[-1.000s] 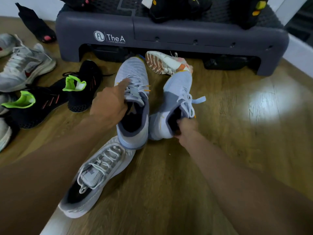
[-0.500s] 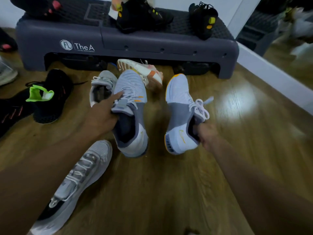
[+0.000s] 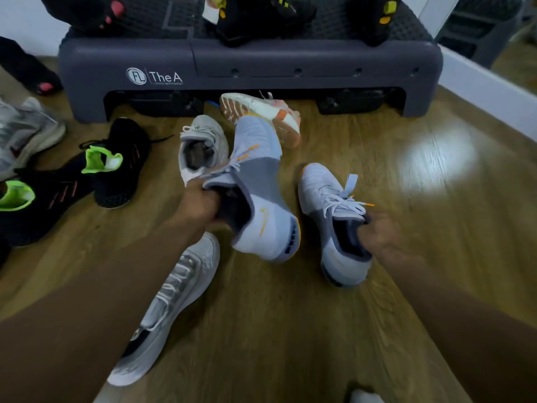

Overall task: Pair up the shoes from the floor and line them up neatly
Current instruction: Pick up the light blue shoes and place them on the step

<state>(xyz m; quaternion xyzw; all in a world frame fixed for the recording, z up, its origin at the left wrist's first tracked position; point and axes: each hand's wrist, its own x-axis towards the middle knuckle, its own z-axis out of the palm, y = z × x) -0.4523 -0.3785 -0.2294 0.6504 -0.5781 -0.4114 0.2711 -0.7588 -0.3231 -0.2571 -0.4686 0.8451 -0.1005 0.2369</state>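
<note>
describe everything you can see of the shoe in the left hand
The left-hand shoe is a pale blue-grey trainer: knit-looking upper, darker grey midfoot band, white heel panel with a small orange logo, orange lace accents, orange in the heel sole, dark lining. It is rolled to one side, toe toward the step, heel nearest the camera. The left hand grips its collar; the right hand holds the matching shoe beside it. Whether it touches the floor is unclear.

L hand [image 3: 200, 202], R hand [image 3: 377, 229] bare; both forearms [image 3: 101, 303] bare too.
</note>
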